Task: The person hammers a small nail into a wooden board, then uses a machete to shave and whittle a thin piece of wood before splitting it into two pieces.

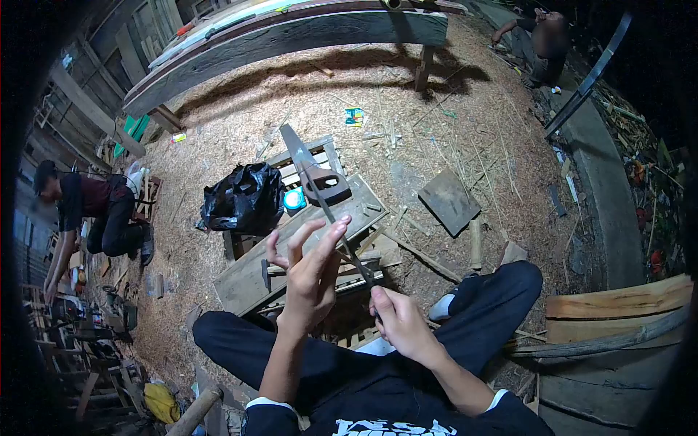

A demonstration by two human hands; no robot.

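Observation:
My right hand [400, 323] is closed around the near end of a long thin metal blade [355, 263], which points up and away to the left. My left hand [309, 272] is raised beside the blade, fingers stretched and apart, with the index fingertip right at its edge. Beyond the fingers, a handsaw [297, 149] with a dark handle lies on a low wooden bench [243, 285]. A black plastic bag [243, 200] and a turquoise tape measure [294, 199] sit left of the saw handle.
Wood shavings cover the ground [349, 94]. A square board [449, 202] lies to the right. A long workbench [305, 51] spans the far side. One person [98, 211] bends down at left; another person [542, 47] crouches at far right. Planks [618, 309] stand at right.

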